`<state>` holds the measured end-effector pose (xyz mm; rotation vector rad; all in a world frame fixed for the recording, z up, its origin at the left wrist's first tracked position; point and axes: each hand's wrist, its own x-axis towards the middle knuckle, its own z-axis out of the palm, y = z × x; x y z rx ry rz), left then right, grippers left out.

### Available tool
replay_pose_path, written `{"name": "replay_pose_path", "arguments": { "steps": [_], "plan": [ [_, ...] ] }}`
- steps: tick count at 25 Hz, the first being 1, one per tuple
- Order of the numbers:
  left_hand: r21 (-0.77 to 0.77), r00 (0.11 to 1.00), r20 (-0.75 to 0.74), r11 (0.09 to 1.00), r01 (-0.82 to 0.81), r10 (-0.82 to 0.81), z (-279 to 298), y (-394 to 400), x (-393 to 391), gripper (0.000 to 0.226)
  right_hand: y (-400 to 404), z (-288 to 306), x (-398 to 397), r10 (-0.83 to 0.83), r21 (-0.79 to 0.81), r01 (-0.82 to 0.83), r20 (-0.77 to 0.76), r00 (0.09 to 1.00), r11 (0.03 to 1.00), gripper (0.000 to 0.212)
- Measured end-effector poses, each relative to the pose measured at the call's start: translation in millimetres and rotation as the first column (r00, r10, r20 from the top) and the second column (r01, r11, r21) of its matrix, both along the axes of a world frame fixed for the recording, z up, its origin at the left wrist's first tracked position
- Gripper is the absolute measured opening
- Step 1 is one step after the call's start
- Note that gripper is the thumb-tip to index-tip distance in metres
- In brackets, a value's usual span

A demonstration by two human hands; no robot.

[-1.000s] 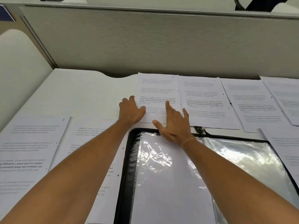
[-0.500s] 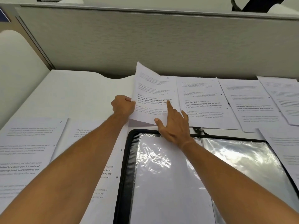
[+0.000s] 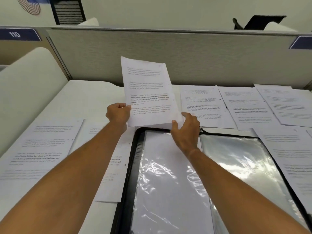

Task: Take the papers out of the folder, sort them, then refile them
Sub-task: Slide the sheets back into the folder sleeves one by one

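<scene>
Printed sheet (image 3: pixel 148 92) lifted off the bench (image 3: pixel 87 98), above the open folder (image 3: pixel 168 174). Left hand (image 3: pixel 118 114) pinching its left edge, right hand (image 3: pixel 185 129) loosely curled at the bottom corner. Light, floppy, creases easily, so best gripped at 2 edges.

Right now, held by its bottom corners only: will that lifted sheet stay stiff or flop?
Probably floppy: the printed sheet is thin, plain paper, standing tilted only because the left hand pinches one lower edge and the right hand steadies the other corner. Likely very light. It may slip easily against the open folder's glossy plastic sleeve.
</scene>
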<state>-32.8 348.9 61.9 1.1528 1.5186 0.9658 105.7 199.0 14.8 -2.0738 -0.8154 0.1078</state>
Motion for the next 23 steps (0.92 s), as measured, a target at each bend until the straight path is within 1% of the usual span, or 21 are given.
{"name": "replay_pose_path", "arguments": {
  "steps": [2,4,6,7,9,10,11,13,15,18,20,23],
  "plan": [
    [-0.002,0.999,0.041,1.0,-0.005,0.005,8.4,-25.6,-7.6,0.007,-19.5,2.4,-13.3,-0.04,0.068,0.05,-0.132,0.99,0.996,0.044],
    [-0.007,0.997,0.072,1.0,-0.014,0.014,14.8,-53.5,-13.8,0.006,-41.3,8.3,-26.8,-0.086,0.123,0.13,-0.316,0.945,0.984,0.05],
    [0.011,0.995,0.096,1.0,-0.015,0.014,22.0,-86.3,-20.5,0.004,-68.6,17.9,-38.8,-0.121,0.138,0.228,-0.535,0.836,0.964,0.057],
    [0.024,0.994,0.104,1.0,-0.013,0.01,25.8,-103.2,-23.0,0.004,-82.6,22.1,-43.9,-0.125,0.133,0.261,-0.621,0.774,0.956,0.057],
    [0.031,0.992,0.124,1.0,0.006,-0.009,32.6,-138.1,-26.5,0.004,-112.3,28.1,-53.4,-0.094,0.15,0.297,-0.736,0.67,0.943,0.044],
    [0.027,0.989,0.147,0.999,0.017,-0.021,35.3,-158.1,-28.4,0.004,-130.7,29.7,-57.6,-0.049,0.197,0.319,-0.78,0.624,0.927,0.032],
    [0.016,0.985,0.17,0.999,0.032,-0.034,38.3,-177.7,-29.6,0.007,-148.2,32.1,-62.1,0.007,0.251,0.346,-0.819,0.574,0.904,0.022],
    [-0.001,0.978,0.2,0.998,0.067,-0.065,43.5,-217.7,-31.2,0.01,-184.3,39.2,-71.8,0.13,0.353,0.41,-0.868,0.48,0.841,0.024],
    [0.011,0.974,0.2,0.995,0.103,-0.103,44.1,-257.6,-32.8,0.008,-222.8,45.3,-80.4,0.181,0.385,0.487,-0.892,0.414,0.784,0.016],
    [0.021,0.963,0.211,0.985,0.17,-0.17,40.5,-311.3,-32.0,0.002,-278.2,49.2,-88.5,0.161,0.369,0.574,-0.911,0.381,0.731,0.014],
    [0.002,0.952,0.226,0.978,0.21,-0.205,36.0,-343.0,-28.9,0.004,-312.0,49.0,-91.8,0.16,0.364,0.623,-0.919,0.36,0.692,0.015],
    [-0.011,0.946,0.211,0.967,0.255,-0.247,26.4,-383.8,-22.5,0.008,-353.2,49.5,-99.0,0.193,0.381,0.683,-0.921,0.337,0.624,0.006]
  ]
}}
